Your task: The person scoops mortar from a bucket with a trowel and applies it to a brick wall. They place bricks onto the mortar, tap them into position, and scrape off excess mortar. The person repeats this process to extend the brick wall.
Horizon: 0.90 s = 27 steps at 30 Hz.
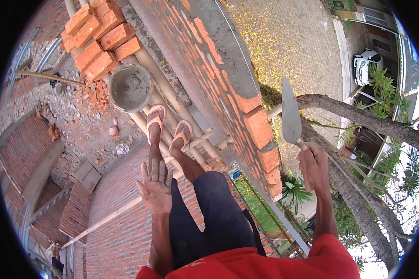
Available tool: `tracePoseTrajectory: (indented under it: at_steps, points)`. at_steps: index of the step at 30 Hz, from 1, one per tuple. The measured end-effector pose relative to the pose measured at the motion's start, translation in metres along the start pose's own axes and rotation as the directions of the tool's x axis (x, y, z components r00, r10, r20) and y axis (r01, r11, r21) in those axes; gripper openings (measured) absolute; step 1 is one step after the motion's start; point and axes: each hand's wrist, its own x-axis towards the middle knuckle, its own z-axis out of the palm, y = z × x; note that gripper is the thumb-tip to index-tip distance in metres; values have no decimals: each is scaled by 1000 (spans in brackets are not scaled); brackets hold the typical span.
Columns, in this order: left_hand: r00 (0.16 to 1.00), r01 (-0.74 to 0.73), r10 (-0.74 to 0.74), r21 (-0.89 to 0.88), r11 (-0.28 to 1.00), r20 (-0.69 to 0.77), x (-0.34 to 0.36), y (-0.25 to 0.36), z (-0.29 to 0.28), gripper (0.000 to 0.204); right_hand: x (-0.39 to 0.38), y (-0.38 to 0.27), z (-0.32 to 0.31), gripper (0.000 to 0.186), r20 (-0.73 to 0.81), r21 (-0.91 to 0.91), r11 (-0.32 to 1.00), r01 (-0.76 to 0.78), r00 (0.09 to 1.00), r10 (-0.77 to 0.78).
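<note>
My right hand is closed round the handle of a trowel, whose grey pointed blade stands up past the right side of the brick wall. Over my legs my left hand is held palm up, fingers spread, with nothing in it. Wet grey mortar covers the far stretch of the wall's top, while several bare orange bricks form its nearer end. A thin white string runs along the wall's right edge. Left of the wall, a round bucket holds grey mortar.
Stacked orange bricks lie beyond the bucket on bamboo poles, where my sandalled feet stand. Rubble covers the ground far below on the left. To the right are tree branches, a paved yard and a white car.
</note>
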Motion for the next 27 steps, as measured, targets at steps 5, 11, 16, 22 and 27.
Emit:
tracePoseTrajectory:
  at_steps: [5,11,16,22,27]
  points:
    - [992,-86,96,-126,988,76,-7,17,-6,74,-50,-2,98,24,-243,379,878,292,947,-210]
    - [999,-37,39,-101,994,19,20,8,-19,73,56,-73,288,33,-287,482,808,339,932,-220]
    - [999,6,-1,95,995,-52,57,26,-52,69,131,-41,348,34,-439,434,809,397,877,-195]
    - [959,42,50,313,949,-281,130,74,-76,72,89,96,325,34,-376,564,776,281,924,-61]
    - [946,171,50,622,764,-321,220,116,-95,71,51,155,302,32,-321,392,920,21,940,115]
